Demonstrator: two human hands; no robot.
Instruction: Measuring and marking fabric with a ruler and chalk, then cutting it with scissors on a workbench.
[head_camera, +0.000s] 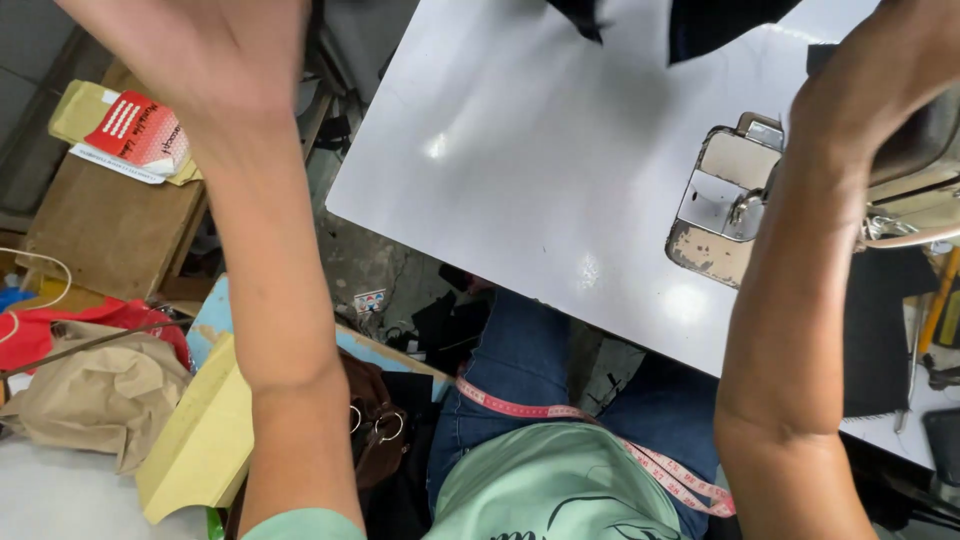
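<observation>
My right hand (880, 75) rests on the sewing machine (915, 160); whether its fingers close, I cannot tell. My left hand (215, 50) hangs blurred, holding nothing visible. The dark fabric (700, 20) lies just beyond them on the white table (520, 150). I'd steady both before feeding it. Its long axis is hidden.

white glossy table top (520, 170); black cloth (700, 20) at its far edge. dull silver metal plate (720, 200), cream paint chipped to brown at its rim. pink measuring tape (560, 412) with dark marks. blue jeans (520, 370). mint green shirt (540, 490) with a black line drawing. pale yellow card (200, 440). tan crumpled paper (100, 395). red cloth (60, 325). red and white packet (140, 135). brown board (110, 235).
</observation>
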